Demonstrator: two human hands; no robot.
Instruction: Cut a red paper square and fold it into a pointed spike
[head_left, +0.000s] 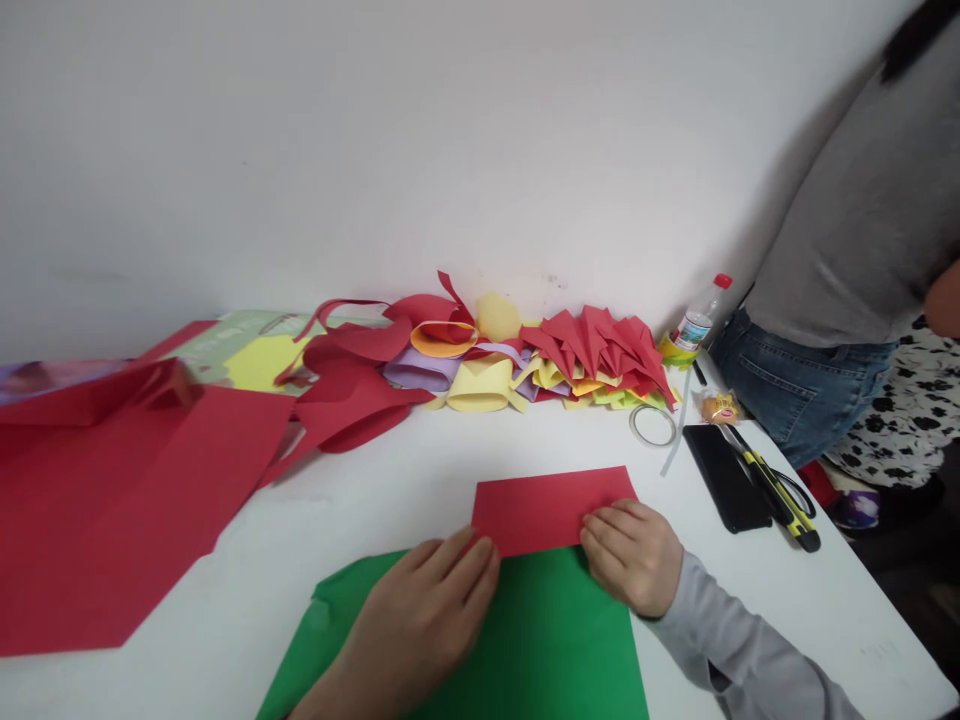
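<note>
A small red paper rectangle (547, 505) lies on the white table (420, 480), overlapping the far edge of a green paper sheet (540, 640). My left hand (427, 615) lies flat on the green sheet, fingers stretched out with their tips at the red paper's near left corner. My right hand (630, 555) rests with curled fingers pressed on the red paper's near right edge.
Large red sheets (112, 500) cover the left of the table. Folded and curled coloured paper pieces (525, 365) line the wall. A tape roll (652, 425), black phone (726, 475), scissors and yellow knife (784, 495), and a bottle (701, 315) sit right. Another person (840, 270) stands there.
</note>
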